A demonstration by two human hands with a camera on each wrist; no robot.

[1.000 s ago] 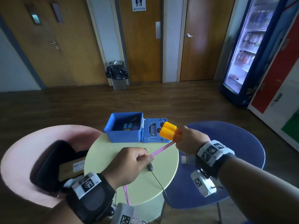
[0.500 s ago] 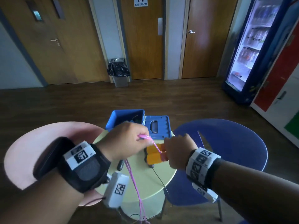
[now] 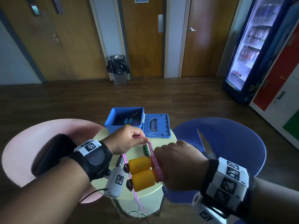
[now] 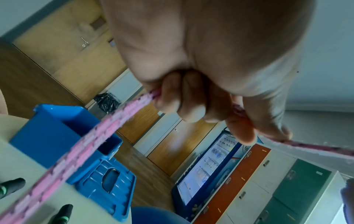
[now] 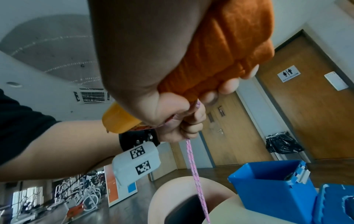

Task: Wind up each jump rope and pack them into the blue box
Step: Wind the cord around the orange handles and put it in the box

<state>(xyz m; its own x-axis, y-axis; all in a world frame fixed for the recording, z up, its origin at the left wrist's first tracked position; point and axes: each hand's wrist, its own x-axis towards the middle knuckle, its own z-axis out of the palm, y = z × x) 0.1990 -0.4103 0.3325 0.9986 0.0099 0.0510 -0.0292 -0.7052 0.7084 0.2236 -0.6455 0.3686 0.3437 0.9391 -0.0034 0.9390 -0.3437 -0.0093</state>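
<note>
A door sign [image 3: 141, 0] at the top centre of the head view reads "RESTROOM". At lower centre the right hand [image 3: 175, 165] is clenched around two orange handles [image 3: 141, 172] lying side by side, with a few turns of the pink rope [image 3: 155, 162] across them, while the left hand [image 3: 127, 139] pinches that rope just above. One blue box [image 3: 113, 125] stands open at the tabletop's [image 3: 137, 151] far edge, centre frame, its lid [image 3: 156, 126] flat beside it.

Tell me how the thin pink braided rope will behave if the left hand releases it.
The thin pink braided rope is probably floppy: its free part hangs limp below the round pale green table. It looks light. The turns around the two orange foam handles may loosen, since the left hand pinches it taut.
</note>
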